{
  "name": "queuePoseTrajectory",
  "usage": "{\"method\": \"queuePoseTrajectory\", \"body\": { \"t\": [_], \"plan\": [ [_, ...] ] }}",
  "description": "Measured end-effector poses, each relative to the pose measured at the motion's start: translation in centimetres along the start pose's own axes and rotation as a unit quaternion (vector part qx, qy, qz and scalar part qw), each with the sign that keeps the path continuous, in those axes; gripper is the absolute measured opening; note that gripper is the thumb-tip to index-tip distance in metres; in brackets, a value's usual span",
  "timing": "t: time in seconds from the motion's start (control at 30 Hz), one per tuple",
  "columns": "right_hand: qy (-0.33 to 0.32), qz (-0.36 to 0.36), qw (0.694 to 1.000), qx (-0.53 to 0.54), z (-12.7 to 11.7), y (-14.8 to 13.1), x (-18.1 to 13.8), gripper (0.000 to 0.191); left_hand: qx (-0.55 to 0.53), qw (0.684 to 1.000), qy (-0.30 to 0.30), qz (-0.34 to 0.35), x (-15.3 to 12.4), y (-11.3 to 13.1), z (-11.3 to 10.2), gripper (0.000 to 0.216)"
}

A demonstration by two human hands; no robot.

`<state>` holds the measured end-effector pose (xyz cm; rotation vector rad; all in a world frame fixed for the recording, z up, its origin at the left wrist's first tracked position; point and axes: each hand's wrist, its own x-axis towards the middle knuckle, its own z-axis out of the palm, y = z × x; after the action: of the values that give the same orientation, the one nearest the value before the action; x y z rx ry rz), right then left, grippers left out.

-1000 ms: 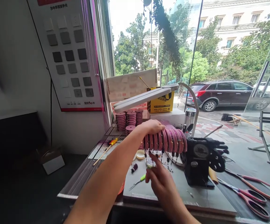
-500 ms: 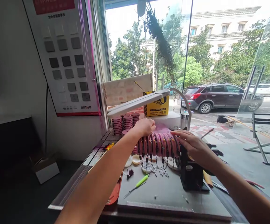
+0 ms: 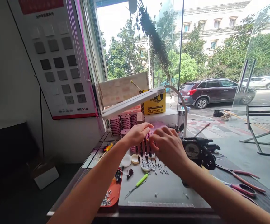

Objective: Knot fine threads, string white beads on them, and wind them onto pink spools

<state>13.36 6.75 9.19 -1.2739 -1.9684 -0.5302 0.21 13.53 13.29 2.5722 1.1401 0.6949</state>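
A row of pink disc-shaped bobbins (image 3: 142,147), with dark cords and small black pieces hanging below it, juts left from a black stand (image 3: 192,150). My left hand (image 3: 138,134) lies over the top of the row, its fingers bent around the bobbins. Close beside it, my right hand (image 3: 168,143) is closed, with curled fingertips at the middle of the row. What those fingertips pinch is hidden, and the right hand covers much of the row. Below hang white beads in a small round dish (image 3: 146,165), with more scattered beside it.
A white lamp (image 3: 135,102) arches over the work. Stacked pink bobbins (image 3: 125,121) stand behind. A green-handled hook tool (image 3: 141,180) lies on the grey board (image 3: 163,196). An orange tray (image 3: 113,194) is at left; pliers (image 3: 239,177) and scissors (image 3: 243,189) are at right.
My right hand has moved left, from the right end of the row to its middle beside my left hand, and its fingers have curled. The view has turned slightly right.
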Motion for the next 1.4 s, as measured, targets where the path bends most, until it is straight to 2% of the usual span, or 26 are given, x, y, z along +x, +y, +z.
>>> {"method": "queuePoseTrajectory", "body": {
  "t": [0.2, 0.47, 0.67, 0.83, 1.0, 1.13, 1.2, 1.27, 1.37, 1.4],
  "plan": [
    [-0.036, 0.023, 0.998, -0.038, 0.9, -1.1, 0.8, 0.014, -0.023, 1.0, 0.003, 0.017, -0.3, -0.7, 0.2, 0.032],
    [-0.097, -0.003, 0.995, -0.011, 0.2, -0.4, 2.1, 0.008, -0.031, 0.999, -0.017, 0.025, -0.4, -0.9, -0.1, 0.031],
    [-0.112, -0.014, 0.993, -0.016, -0.1, -0.5, 1.7, 0.012, -0.036, 0.998, -0.031, 0.032, -0.3, -0.8, 0.0, 0.031],
    [-0.103, 0.015, 0.994, -0.017, 0.2, -1.0, 1.1, 0.014, -0.029, 0.999, -0.029, 0.028, 0.0, -1.1, 0.3, 0.03],
    [-0.092, 0.054, 0.994, 0.01, 0.7, -0.8, 1.8, 0.012, -0.022, 0.999, -0.033, 0.023, 0.4, -1.0, 0.2, 0.033],
    [-0.109, 0.045, 0.992, 0.036, 0.2, 0.1, 2.5, 0.011, -0.001, 0.999, -0.046, 0.027, 0.2, -0.6, -0.1, 0.033],
    [-0.115, 0.031, 0.992, 0.04, -0.7, 0.4, 2.1, 0.01, 0.014, 0.998, -0.051, 0.026, 0.0, -0.3, -0.2, 0.033],
    [-0.09, 0.022, 0.994, 0.051, -1.9, 0.6, 0.8, 0.005, 0.034, 0.998, -0.053, 0.018, -0.1, 0.1, -0.2, 0.032],
    [-0.035, 0.007, 0.993, 0.113, -2.7, 0.4, -2.9, 0.009, 0.068, 0.996, -0.057, 0.005, -0.2, 0.7, 0.1, 0.032],
    [-0.05, 0.001, 0.989, 0.141, -2.5, 0.3, -4.4, 0.013, 0.079, 0.995, -0.058, 0.001, -0.3, 0.9, 0.3, 0.032]
  ]
}}
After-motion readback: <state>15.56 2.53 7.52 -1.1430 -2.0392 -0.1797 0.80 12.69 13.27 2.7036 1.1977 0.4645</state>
